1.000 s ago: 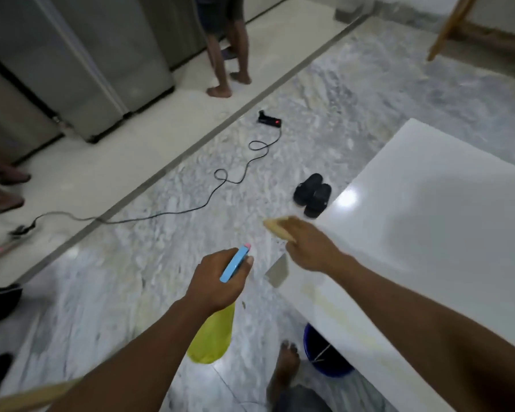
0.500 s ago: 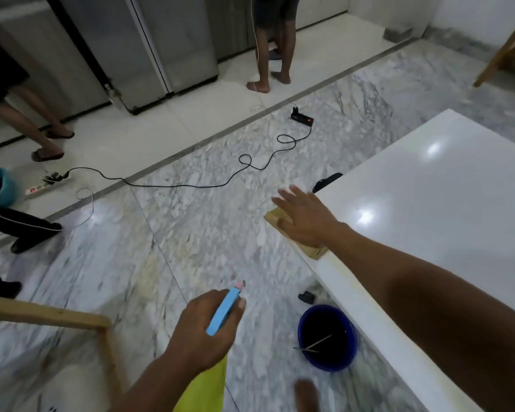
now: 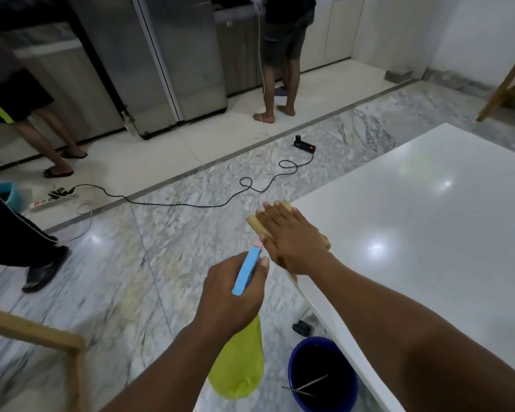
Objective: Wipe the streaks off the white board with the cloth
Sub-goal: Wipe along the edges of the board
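The white board point(image 3: 422, 221) fills the right side, glossy, lying flat like a table top. A tan cloth point(image 3: 254, 223) lies on its near-left corner, partly hanging over the edge. My right hand point(image 3: 292, 236) presses flat on the cloth with fingers straight. My left hand point(image 3: 229, 295) is just left of the board's edge and grips a spray bottle: its blue trigger head point(image 3: 246, 270) points up and the yellow-green body point(image 3: 240, 364) hangs below my wrist. No streaks show clearly on the board from here.
A dark blue bucket point(image 3: 324, 376) with thin sticks inside stands on the marble floor under the board's edge. A black cable point(image 3: 244, 185) and power strip cross the floor. Three people stand at the back and left. A wooden frame point(image 3: 42, 334) is at lower left.
The view has risen and swung, showing more of the room. My right hand has flattened on the cloth at the board's corner. My left hand with the bottle came closer to the right hand.
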The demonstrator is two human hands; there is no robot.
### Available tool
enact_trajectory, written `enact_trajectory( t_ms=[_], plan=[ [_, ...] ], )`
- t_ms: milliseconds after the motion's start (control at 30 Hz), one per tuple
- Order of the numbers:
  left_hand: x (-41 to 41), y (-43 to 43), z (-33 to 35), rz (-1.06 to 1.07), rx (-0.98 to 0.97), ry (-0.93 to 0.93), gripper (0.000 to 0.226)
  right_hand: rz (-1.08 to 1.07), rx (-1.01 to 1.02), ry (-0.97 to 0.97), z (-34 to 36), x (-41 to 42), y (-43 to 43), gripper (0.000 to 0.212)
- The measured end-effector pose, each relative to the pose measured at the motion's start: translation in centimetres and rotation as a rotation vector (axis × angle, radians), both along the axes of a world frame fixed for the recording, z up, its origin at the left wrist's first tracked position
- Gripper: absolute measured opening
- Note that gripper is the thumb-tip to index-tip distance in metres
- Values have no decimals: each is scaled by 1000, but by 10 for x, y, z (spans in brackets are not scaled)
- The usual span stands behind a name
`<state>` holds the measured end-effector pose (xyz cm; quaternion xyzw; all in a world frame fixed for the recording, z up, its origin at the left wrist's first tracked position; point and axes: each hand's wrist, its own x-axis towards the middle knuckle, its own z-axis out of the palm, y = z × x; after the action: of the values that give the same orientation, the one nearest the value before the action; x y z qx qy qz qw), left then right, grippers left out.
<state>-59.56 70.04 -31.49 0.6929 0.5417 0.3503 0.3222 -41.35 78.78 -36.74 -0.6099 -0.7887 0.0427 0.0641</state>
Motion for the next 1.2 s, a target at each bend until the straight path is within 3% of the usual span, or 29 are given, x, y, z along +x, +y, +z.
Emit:
enact_trajectory(
  t_ms=[100, 267, 400, 633, 767, 967, 1200],
  plan=[
    [12, -7, -6, 9, 8, 14, 40, 14, -16, -2, 2, 3, -12, 75],
    [21, -30, -8, 24, 34, 98, 40, 28, -22, -15, 4, 12, -37, 63],
    [33, -66, -3, 63, 0, 99, 41, 46, -9, -18, 1, 24, -70, 73],
    [62, -137, -4, 96, -43, 88, 41, 60, -32, -18, 4, 47, -142, 71],
    [79, -182, -8, 71, -63, 83, 36, 47, -32, -34, 4, 62, -188, 63],
    [95, -239, -10, -6, -49, 100, 34, 10, -57, -24, 0, 83, -265, 74],
    [95, -316, -15, -55, -23, 82, 37, -69, -40, -5, -5, 100, -356, 65]
  ],
)
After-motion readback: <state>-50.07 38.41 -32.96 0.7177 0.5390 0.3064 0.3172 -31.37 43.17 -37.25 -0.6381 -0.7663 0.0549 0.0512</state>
